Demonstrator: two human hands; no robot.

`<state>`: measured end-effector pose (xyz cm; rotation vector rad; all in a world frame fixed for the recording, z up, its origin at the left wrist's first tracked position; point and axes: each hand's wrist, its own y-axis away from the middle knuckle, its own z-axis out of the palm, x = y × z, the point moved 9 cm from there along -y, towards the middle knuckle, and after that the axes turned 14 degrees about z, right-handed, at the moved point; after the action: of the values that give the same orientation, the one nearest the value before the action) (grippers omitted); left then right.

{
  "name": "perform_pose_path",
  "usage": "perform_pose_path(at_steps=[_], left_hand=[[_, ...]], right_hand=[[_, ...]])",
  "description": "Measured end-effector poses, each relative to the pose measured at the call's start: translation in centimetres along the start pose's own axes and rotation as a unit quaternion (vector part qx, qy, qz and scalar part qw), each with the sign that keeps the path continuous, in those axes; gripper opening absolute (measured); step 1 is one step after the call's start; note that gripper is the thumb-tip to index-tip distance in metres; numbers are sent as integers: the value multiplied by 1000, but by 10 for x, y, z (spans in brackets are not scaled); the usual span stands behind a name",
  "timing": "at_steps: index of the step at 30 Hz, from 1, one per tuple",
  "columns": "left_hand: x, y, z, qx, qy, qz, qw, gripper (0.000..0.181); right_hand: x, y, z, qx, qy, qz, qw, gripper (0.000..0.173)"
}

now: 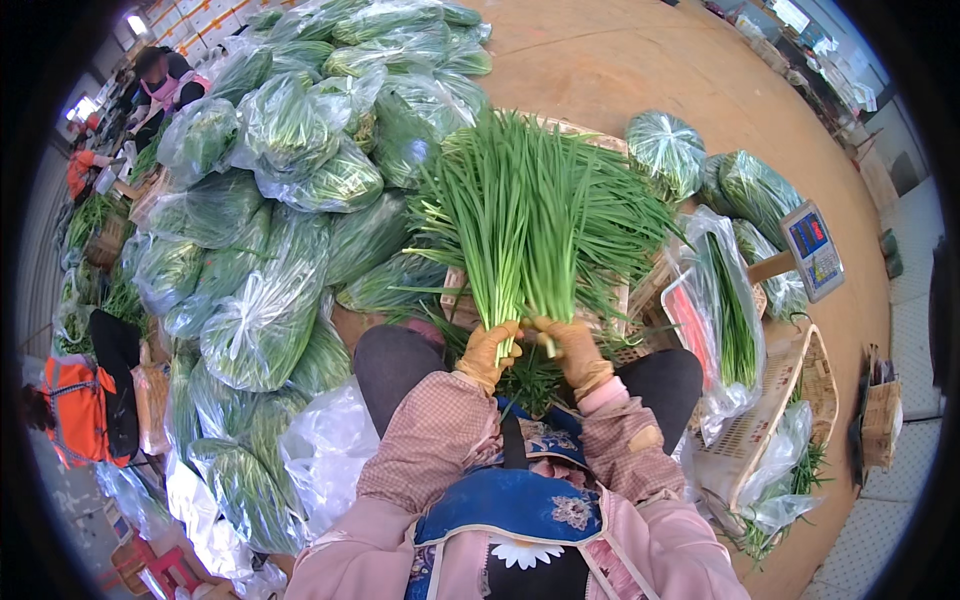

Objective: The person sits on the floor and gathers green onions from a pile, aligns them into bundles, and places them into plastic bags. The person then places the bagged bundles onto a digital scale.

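Observation:
My left hand point(487, 351), in a tan glove, grips the pale stem ends of a bunch of garlic chives point(496, 270). In my gloved right hand point(574, 352) is a second bunch point(551, 277), slightly blurred. The two bunches stand side by side with their green leaves fanning away from me. Beyond and beneath them, more loose chives point(619, 202) are heaped over a plastic crate point(457, 296), hiding most of it. Some green leaves point(532, 382) also lie below my hands, between my knees.
Many clear bags of greens point(262, 330) are piled at left. At right, a bag of chives point(735, 315) rests on a scale with a lit display point(812, 244). Near it a tilted crate point(750, 427) stands on the floor. Another person point(161, 86) sits at far left.

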<state>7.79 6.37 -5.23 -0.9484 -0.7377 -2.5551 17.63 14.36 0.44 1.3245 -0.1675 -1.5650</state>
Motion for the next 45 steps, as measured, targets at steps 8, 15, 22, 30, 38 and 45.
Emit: perform_pose_path(at_steps=[8,15,22,30,38,45], left_hand=[[-20,-5,-2,15,160,-63,985,17],[-29,-5,-5,6,184,-83,979,18],[-31,-2,9,-26,139,-102,985,36],[-41,-4,15,-63,154,-47,985,39],[-25,6,26,-75,152,-51,984,28],[-24,11,24,-50,78,-50,994,30]], right_hand=[[-124,88,-16,66,-14,-170,983,27],[-225,169,-14,175,48,-334,925,22],[-176,112,-12,308,312,-370,819,44],[-3,39,60,172,592,-182,766,87],[-29,42,19,69,248,-109,960,40],[-30,38,1,112,179,-147,966,31]])
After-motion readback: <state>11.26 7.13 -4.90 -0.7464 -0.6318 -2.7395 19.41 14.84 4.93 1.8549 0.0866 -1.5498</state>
